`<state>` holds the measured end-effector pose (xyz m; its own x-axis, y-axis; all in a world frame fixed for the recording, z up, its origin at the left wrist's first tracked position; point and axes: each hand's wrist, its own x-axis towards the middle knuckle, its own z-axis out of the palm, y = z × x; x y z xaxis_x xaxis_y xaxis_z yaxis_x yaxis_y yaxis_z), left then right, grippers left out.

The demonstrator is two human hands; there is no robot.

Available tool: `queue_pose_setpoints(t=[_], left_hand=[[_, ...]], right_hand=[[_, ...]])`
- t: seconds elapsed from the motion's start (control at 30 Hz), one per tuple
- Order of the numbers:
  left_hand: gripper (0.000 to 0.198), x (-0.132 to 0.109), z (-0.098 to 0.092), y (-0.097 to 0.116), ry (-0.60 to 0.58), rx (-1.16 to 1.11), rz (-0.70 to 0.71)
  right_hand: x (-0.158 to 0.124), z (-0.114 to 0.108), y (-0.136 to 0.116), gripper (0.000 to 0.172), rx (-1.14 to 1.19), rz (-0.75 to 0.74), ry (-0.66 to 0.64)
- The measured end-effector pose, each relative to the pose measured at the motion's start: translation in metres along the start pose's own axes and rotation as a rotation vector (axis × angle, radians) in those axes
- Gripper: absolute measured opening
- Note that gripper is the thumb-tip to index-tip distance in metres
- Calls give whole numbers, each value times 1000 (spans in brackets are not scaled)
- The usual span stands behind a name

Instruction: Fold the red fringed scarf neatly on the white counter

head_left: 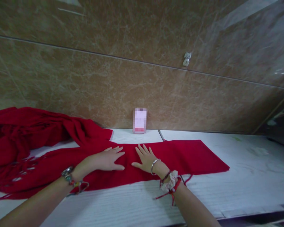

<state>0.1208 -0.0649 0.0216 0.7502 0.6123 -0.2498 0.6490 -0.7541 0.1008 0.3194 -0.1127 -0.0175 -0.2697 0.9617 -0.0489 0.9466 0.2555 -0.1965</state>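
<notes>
A long red scarf with a fringed end lies across a white wood-grain table. Its right part is laid flat in a folded band, while the left part sits in a loose, rumpled heap. My left hand rests palm down on the middle of the band, fingers stretched out. Close by on the right, my right hand also presses flat on the cloth with its fingers spread. Neither hand grips the fabric. Bracelets circle both wrists, and a pale scrunchie sits on the right one.
A phone with a lit screen leans against the brown marble-tiled wall behind the scarf. A small white cat-shaped hook is fixed on the wall. A dark object stands at the far right.
</notes>
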Motion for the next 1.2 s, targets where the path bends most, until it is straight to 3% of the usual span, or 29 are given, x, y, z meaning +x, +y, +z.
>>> queue_pose_setpoints(t=[0.07, 0.13, 0.27, 0.63, 0.77, 0.93, 1.0, 1.1, 1.2], left_hand=[[59, 17, 10, 9, 224, 25, -139], [56, 31, 25, 17, 327, 50, -197], [52, 42, 42, 27, 313, 48, -249], [56, 37, 41, 24, 298, 6, -220], [56, 38, 43, 22, 314, 3, -209], [56, 37, 44, 22, 306, 2, -199], [56, 36, 43, 22, 309, 7, -200], [56, 36, 42, 23, 310, 11, -200], [54, 35, 42, 23, 307, 10, -194]], right_hand=[[-3, -2, -1, 81, 5, 27, -9], [-5, -4, 0, 83, 10, 45, -10], [-7, -7, 2, 90, 25, 73, -46], [-5, -3, 11, 93, 1, 54, -74], [-19, -6, 40, 89, -50, 107, -62], [-44, -13, 96, 73, -175, 231, -4], [-50, -15, 107, 68, -205, 229, 36], [-48, -14, 96, 65, -188, 180, 77], [-37, -8, 62, 64, -142, 50, 96]])
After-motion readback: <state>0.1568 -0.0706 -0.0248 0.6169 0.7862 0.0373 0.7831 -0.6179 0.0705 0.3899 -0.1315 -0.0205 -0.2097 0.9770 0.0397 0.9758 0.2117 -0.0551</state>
